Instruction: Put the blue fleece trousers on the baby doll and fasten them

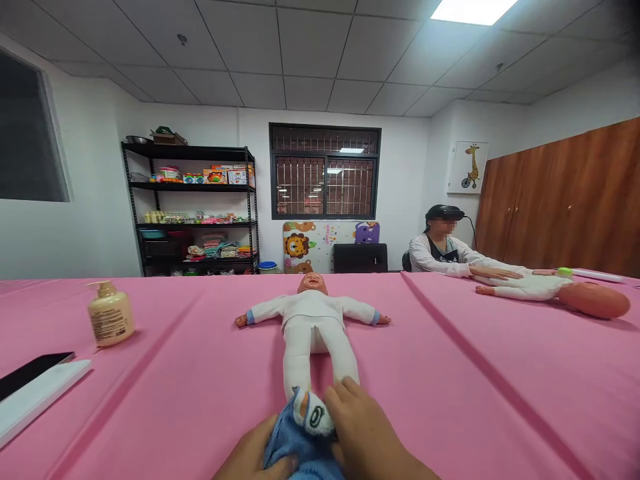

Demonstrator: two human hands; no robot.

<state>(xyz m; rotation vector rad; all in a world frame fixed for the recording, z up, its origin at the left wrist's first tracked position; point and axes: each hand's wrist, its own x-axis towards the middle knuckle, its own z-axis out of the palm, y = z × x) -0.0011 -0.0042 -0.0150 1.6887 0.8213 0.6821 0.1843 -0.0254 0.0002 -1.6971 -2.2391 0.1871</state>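
Note:
A baby doll in a white top and white leggings lies on its back, arms spread, its feet toward me. At its feet is a bunched blue garment of soft cloth, with a white patch bearing a stitched eye. My left hand is closed round the garment's left side, the thumb on top. With bent fingers, my right hand grips the cloth's right edge beside the doll's foot on that side. That foot is hidden by my hand and the cloth; the other end of the garment runs out of view.
The pink-covered table bears a pump bottle, a dark phone and a long white box on the left. At right, a person in a headset touches another doll. Shelves stand behind.

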